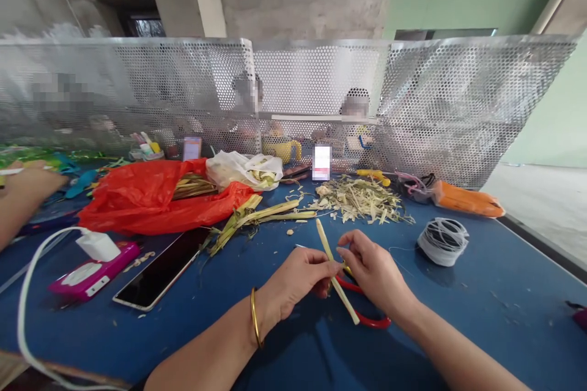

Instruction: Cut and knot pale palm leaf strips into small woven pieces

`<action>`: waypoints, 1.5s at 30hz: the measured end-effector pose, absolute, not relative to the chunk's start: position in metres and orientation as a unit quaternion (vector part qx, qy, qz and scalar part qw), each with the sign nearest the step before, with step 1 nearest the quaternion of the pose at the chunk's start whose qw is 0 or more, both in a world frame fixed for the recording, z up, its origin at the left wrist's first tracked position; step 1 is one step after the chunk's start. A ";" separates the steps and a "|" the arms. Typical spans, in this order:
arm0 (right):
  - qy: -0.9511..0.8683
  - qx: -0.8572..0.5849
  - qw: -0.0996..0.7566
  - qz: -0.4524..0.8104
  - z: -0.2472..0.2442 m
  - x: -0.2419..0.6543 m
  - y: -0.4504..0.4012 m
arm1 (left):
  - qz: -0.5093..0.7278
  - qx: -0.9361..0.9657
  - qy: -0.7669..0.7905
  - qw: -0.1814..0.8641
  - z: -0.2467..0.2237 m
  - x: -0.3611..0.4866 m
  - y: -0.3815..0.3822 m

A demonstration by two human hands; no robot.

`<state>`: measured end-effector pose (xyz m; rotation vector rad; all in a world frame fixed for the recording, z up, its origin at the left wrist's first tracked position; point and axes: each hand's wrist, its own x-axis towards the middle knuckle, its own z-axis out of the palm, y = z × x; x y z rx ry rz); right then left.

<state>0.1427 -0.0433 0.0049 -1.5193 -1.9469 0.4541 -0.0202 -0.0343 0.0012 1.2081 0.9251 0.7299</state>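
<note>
My left hand (302, 275), with a gold bangle at the wrist, pinches a pale peeled plant stalk (345, 300) near its middle. The stalk slants from upper left to lower right, both ends free. Close on its right, my right hand (373, 269) is curled with thumb and forefinger nearly together; whatever they pinch is too small to make out. Red-handled scissors (373, 321) lie on the table under the stalk and right hand, their blades mostly hidden. A spool of thin whitish line (443, 242) stands to the right, a fine strand trailing from it towards my right hand.
Ahead lie unpeeled stalks (243, 220), a heap of peelings (362, 198) and a red plastic bag (137, 195). A phone (160, 272) and a purple power strip (94, 272) with a white cable lie left. Another person's hand (32, 186) is at far left. A perforated metal screen (316, 79) stands behind.
</note>
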 end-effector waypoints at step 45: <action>-0.931 -0.240 0.259 -0.093 0.002 0.124 -0.071 | 0.410 0.401 0.429 0.698 0.001 -0.023 -0.031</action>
